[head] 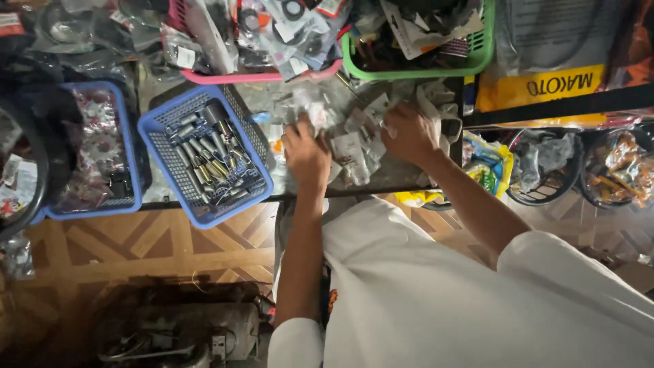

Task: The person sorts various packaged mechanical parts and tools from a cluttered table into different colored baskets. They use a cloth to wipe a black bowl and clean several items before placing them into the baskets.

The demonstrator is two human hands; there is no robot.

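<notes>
Hands first: we see our left hand [306,153] lying palm down with its fingers curled into a heap of small clear plastic packets [351,146], seemingly pinching a crumpled one at the fingertips, though we cannot tell how firmly it grips. Our right hand [407,133] sits just to the right of it, fist bunched over the same heap, fingers closed on a packet near its thumb side. The packets spread between and beyond both hands on the dark shelf top [402,182]. Left of the left hand stands a blue mesh basket [163,129] holding metal cylindrical parts [208,160]; further left is a second blue basket [126,136]. Beyond the left hand's fingertips lies a pink basket [259,76], and beyond the right hand a green basket [419,70], both stuffed with bagged parts. White sleeves [545,262] cover both upper arms.
</notes>
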